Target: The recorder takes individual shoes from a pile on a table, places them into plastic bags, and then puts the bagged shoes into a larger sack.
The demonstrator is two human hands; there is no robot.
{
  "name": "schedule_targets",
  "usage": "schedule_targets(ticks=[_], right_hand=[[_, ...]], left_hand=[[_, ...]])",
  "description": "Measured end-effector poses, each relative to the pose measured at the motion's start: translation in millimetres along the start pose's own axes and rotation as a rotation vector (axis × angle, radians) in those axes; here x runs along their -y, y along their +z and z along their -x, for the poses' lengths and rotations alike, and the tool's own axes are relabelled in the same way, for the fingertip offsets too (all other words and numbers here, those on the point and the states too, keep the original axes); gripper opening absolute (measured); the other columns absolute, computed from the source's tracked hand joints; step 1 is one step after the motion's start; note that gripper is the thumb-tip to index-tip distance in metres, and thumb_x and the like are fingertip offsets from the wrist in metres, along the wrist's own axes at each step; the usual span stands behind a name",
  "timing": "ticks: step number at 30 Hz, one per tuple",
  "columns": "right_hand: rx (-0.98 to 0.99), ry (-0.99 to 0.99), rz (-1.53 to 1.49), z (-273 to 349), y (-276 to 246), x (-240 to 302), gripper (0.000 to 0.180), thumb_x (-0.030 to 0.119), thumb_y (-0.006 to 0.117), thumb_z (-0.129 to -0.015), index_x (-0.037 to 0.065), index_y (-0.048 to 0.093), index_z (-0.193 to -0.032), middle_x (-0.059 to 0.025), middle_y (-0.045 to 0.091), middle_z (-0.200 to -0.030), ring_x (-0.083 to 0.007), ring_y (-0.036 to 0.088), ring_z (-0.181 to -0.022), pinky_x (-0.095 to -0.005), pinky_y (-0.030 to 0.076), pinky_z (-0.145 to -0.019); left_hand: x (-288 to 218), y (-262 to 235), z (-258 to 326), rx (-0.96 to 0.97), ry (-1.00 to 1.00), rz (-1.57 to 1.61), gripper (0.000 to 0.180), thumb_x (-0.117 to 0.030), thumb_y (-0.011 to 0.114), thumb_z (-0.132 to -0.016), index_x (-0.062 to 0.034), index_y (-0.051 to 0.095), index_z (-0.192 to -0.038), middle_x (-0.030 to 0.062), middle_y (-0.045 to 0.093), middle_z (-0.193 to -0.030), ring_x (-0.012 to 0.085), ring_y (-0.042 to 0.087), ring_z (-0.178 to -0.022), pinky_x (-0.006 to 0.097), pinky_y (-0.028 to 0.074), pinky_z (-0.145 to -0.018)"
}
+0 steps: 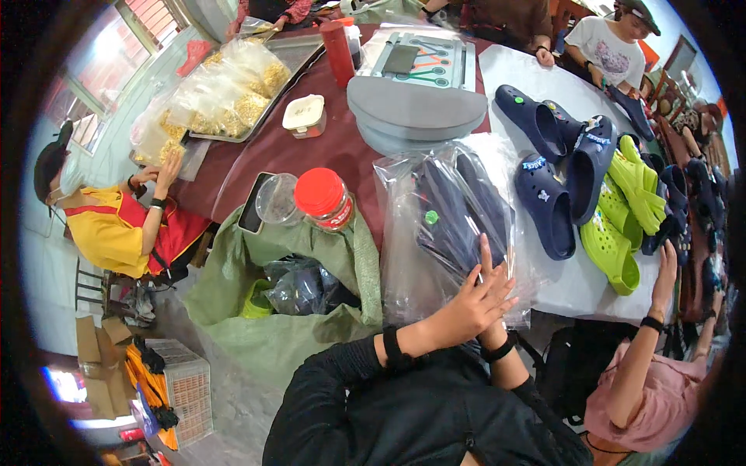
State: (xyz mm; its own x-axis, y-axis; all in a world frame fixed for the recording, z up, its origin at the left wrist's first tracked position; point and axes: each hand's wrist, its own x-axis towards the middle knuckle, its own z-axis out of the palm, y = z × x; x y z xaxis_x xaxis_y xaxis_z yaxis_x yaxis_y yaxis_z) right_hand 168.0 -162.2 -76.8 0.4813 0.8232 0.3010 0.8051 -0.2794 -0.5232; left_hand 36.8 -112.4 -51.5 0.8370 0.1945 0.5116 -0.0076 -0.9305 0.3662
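Observation:
A clear plastic bag [447, 225] with a pair of navy clogs inside lies on the table edge in front of me. My left hand [466, 307] rests flat on the bag's near end, fingers spread, reaching across from the left in a black sleeve with a dark wristband. My right hand [494, 325] is crossed beneath it and mostly hidden; only its wrist with a black band shows.
A grey sealing machine [420, 101] stands behind the bag. A red-lidded jar [322, 198] and a green sack [287, 311] of bagged clogs are at left. Loose navy clogs [548, 202] and lime clogs [622, 210] lie at right, by a co-worker's hand [665, 268].

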Motion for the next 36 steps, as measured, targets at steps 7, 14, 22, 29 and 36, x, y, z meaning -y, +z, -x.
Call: schedule_targets(ticks=[7,14,22,29,36], right_hand=[[-0.123,-0.034,-0.262,4.7,-1.4,6.6,0.07,0.041,0.063,-0.078,0.008,0.044,-0.137,-0.0178,0.043,-0.138,-0.0416,0.044,-0.12,-0.0461,0.025,-0.108],[-0.268,-0.201,-0.143,4.7,-43.4,17.6,0.061,0.027,0.067,-0.076,0.001,0.051,-0.129,-0.0187,0.045,-0.135,-0.0376,0.038,-0.128,-0.0464,0.028,-0.106],[0.538,-0.33,-1.096,-1.9,5.9,125.0,0.057,0.017,0.069,-0.071,0.009,0.054,-0.126,-0.0116,0.055,-0.126,-0.037,0.041,-0.123,-0.0445,0.032,-0.105],[0.651,-0.461,-0.645,13.1,95.0,232.6,0.068,0.037,0.068,-0.072,0.013,0.049,-0.133,-0.034,0.032,-0.137,-0.0488,0.034,-0.125,-0.0574,0.031,-0.1],[0.99,-0.755,-0.457,10.1,108.9,206.4,0.04,0.038,0.065,-0.074,0.001,0.063,-0.088,-0.0278,0.058,-0.101,-0.0395,0.058,-0.095,-0.0468,0.047,-0.078]], left_hand=[[-1.0,-56.9,23.7,0.156,-0.067,-0.14,0.073,-0.042,0.064,-0.078,-0.0084,0.039,-0.138,0.0165,0.033,-0.145,0.0366,0.03,-0.134,0.056,0.02,-0.108],[13.8,-152.1,119.4,0.635,-0.953,-0.47,0.105,-0.065,0.068,-0.063,-0.0053,0.033,-0.141,0.0267,0.044,-0.131,0.0421,0.037,-0.127,0.055,0.023,-0.106],[-27.2,-141.8,228.8,0.029,-0.886,0.379,0.037,-0.017,0.063,-0.084,-0.0026,0.058,-0.117,0.011,0.063,-0.109,0.0235,0.058,-0.101,0.036,0.046,-0.088],[-4.0,-127.5,251.3,1.058,-0.678,-0.472,0.032,-0.018,0.06,-0.071,-0.0038,0.066,-0.1,0.013,0.064,-0.067,0.0311,0.062,-0.058,0.044,0.05,-0.054],[-35.1,-161.1,116.2,0.894,-0.737,-0.359,0.02,-0.02,0.057,-0.079,-0.0046,0.067,-0.086,0.017,0.063,-0.073,0.0362,0.063,-0.072,0.045,0.049,-0.062]])
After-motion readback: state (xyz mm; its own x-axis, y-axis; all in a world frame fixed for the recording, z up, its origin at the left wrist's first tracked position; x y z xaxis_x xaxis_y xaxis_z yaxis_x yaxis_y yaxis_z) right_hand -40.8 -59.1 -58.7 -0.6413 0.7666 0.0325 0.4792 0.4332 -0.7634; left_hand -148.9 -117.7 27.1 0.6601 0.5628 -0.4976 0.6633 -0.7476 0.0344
